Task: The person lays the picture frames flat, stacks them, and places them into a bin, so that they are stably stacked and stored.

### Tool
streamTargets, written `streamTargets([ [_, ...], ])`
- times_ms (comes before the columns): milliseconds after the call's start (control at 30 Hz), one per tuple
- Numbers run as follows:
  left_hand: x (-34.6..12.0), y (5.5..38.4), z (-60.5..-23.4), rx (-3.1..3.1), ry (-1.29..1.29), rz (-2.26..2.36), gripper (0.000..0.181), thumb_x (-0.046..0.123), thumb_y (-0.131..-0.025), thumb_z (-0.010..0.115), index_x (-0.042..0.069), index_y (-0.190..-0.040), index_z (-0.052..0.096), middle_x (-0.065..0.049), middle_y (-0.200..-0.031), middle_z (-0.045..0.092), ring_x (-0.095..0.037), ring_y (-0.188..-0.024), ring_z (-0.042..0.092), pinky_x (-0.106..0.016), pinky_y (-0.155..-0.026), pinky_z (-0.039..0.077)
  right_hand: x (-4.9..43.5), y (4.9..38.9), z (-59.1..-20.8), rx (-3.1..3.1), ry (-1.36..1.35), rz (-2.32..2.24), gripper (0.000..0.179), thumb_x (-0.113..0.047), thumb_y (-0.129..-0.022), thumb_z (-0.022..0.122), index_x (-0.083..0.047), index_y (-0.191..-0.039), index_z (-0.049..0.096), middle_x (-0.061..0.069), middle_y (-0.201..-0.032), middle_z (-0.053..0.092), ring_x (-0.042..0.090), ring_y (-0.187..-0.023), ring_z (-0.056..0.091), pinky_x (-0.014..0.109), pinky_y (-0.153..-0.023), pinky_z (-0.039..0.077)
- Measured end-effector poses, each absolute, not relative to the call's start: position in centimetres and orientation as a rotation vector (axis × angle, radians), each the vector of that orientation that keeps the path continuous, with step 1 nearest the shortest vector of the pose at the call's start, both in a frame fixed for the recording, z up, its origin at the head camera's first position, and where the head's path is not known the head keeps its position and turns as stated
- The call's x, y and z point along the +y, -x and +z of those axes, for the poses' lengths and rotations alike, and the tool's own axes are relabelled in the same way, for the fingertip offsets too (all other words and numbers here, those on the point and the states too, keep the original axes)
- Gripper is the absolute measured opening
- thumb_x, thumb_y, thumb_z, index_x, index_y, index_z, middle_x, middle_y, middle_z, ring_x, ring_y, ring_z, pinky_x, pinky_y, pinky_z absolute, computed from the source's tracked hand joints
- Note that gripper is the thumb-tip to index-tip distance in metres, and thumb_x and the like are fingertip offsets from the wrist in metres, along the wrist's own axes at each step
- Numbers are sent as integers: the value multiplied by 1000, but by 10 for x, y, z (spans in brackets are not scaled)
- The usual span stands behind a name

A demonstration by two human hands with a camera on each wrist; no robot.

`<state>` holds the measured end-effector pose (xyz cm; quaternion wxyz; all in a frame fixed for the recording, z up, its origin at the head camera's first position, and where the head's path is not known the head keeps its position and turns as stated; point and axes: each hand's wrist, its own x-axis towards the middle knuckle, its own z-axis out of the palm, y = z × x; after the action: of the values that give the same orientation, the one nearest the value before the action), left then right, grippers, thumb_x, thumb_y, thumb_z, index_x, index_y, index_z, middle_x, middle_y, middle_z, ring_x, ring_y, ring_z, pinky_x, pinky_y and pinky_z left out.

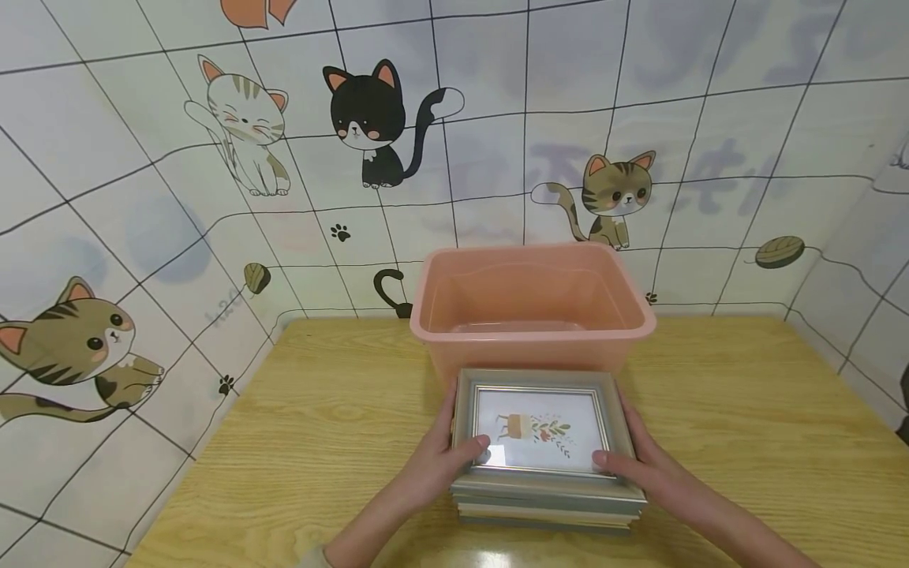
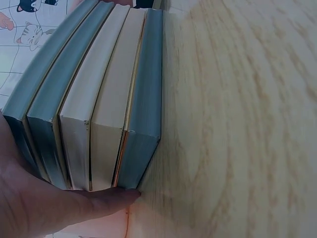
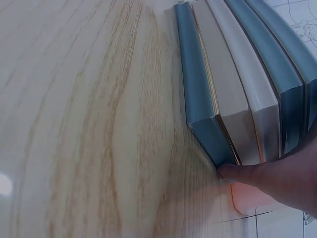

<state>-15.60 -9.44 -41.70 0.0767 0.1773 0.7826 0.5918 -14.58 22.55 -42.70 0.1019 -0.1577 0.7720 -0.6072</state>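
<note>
A stack of several picture frames (image 1: 547,499) lies in front of the pink basin. The top picture frame (image 1: 537,380) is silvery, with a print of a potted plant under its glass. My left hand (image 1: 443,457) grips the stack's left side, its thumb over the top frame. On the right side my right hand (image 1: 649,461) holds it likewise, thumb on the front right corner of the glass. Both wrist views show blue-grey, white and cream frame edges pressed together, with fingers (image 2: 111,200) reaching along the stack's side to the bottom frame, close to the wood.
Directly behind the stack stands a pink plastic basin (image 1: 533,338), its near wall partly hidden by the frames. The wooden table (image 1: 341,394) runs back to a wall (image 1: 490,158) covered in cat drawings and grid lines. Side walls rise at left and right.
</note>
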Motion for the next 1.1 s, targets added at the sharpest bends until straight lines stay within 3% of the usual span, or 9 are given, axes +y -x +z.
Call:
streamTargets([
  [433, -94, 157, -419, 2351, -516, 1747, 94, 37, -102, 58, 22, -165, -9, -9, -171, -1, -39, -153, 4, -69, -115, 12, 229, 145, -424, 2333, 504, -1749, 102, -13, -99, 59, -33, -162, -18, 21, -165, -24, 51, -146, -20, 85, -99, -2],
  [800, -93, 157, -417, 2365, -519, 1737, 96, 36, -100, 62, 24, -166, -6, -11, -171, 1, -40, -153, 7, -70, -115, 12, 231, 142, -420, 2395, 599, -1719, 102, -12, -99, 60, -34, -163, -16, 13, -166, -27, 49, -145, -24, 87, -96, -2],
  [1100, -92, 160, -417, 2323, -534, 1768, 95, 33, -99, 62, 23, -166, -4, -12, -171, 1, -37, -154, 5, -67, -117, 9, 232, 144, -427, 2394, 596, -1745, 102, -11, -98, 60, -32, -163, -15, 17, -166, -25, 51, -145, -23, 87, -95, -3],
])
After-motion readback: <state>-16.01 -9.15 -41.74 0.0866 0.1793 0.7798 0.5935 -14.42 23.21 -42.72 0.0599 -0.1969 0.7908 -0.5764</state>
